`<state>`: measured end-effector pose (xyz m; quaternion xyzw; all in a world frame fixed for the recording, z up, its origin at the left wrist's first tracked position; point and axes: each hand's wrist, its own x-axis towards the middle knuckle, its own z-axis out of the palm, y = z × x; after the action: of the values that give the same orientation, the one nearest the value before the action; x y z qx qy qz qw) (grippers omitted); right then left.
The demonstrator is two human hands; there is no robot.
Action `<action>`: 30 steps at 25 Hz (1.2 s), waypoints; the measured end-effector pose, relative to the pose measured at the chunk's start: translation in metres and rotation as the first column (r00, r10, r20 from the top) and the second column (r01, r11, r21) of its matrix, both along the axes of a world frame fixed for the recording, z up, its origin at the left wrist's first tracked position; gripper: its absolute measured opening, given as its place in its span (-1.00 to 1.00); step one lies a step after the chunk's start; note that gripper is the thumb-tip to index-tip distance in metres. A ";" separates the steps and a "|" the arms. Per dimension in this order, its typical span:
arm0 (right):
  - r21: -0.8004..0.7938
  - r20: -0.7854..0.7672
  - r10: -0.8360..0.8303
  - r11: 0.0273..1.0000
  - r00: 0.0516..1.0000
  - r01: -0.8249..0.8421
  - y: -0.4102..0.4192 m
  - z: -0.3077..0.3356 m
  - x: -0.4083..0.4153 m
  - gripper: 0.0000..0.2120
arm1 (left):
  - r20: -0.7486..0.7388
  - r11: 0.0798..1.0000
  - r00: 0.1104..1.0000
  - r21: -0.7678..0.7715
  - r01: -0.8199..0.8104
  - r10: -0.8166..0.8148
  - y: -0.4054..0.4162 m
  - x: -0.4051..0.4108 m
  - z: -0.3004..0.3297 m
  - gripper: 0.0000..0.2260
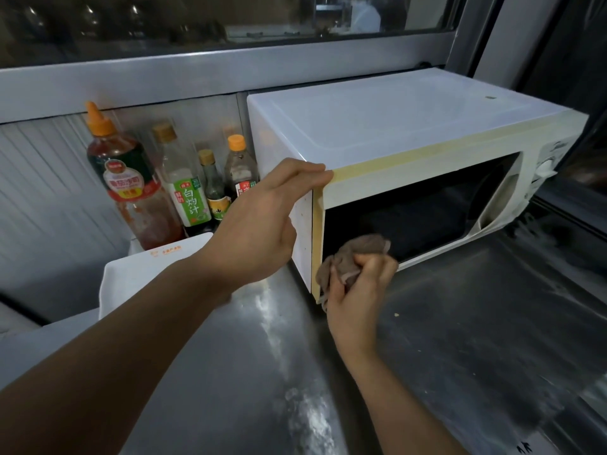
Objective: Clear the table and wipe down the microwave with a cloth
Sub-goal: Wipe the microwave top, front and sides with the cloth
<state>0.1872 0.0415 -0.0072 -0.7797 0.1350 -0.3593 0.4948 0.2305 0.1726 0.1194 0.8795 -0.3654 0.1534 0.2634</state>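
Observation:
A white microwave (394, 126) with a dark door window stands on the steel table (460, 339) at the back right. My left hand (262, 221) grips its front top-left corner, fingers curled over the yellowed door edge. My right hand (358, 290) is closed around a crumpled brown-grey cloth (354, 254). The cloth presses against the lower left corner of the microwave's door.
Several sauce bottles (131, 182) stand in a cluster left of the microwave against the corrugated wall. In front of them lies a white flat tray or box (138, 277). A window frame runs along the back and right. Small crumbs dot the table.

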 end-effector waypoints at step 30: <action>-0.169 -0.097 -0.160 0.975 0.982 0.142 0.034 -0.080 0.006 -0.71 | 0.026 0.997 0.999 -0.070 -0.024 0.026 -0.005 -0.006 -0.003 -0.34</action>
<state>0.1929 0.0759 -0.0874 -0.8232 0.1914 -0.3623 0.3930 0.2248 0.1680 0.1166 0.8722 -0.3524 0.1812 0.2869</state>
